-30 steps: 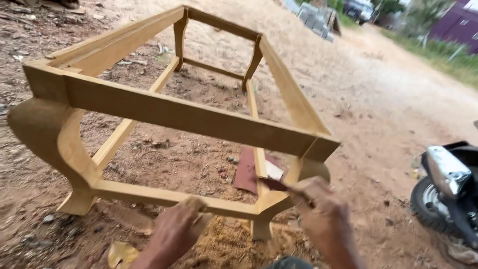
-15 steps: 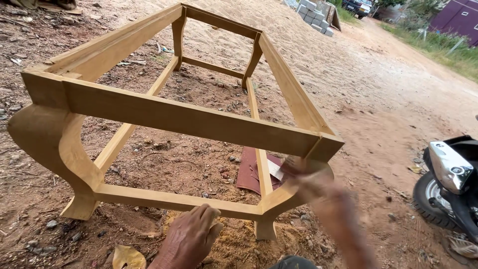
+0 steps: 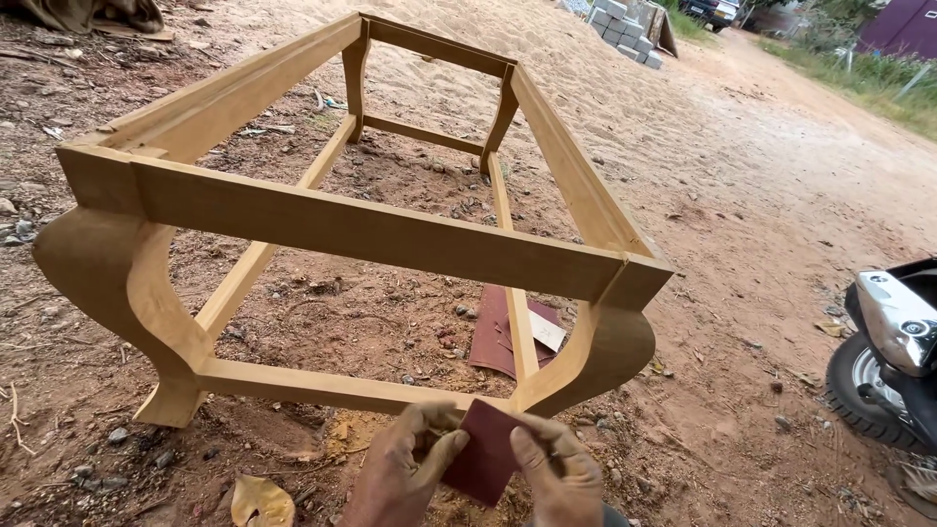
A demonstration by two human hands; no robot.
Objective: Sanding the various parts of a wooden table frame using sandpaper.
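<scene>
Two hands share one small reddish-brown sandpaper piece (image 3: 485, 451), low in the head view and just in front of the wooden table frame (image 3: 361, 229). Left hand (image 3: 400, 473) pinches the sheet's left edge between thumb and fingers; right hand (image 3: 558, 470) grips the right edge, thumb on top. Sheet held slightly bowed between them, probably to fold or square it for a better grip. Frame stands upright on bare dirt ground (image 3: 761, 195), curved legs down, open top up, so its rails are reachable from the near end. More sandpaper sheets (image 3: 493, 337) lie flat on the dirt inside the frame. Scooter (image 3: 893, 346) parked well apart, right. No containers visible; stacked grey blocks (image 3: 625, 24) far behind.
</scene>
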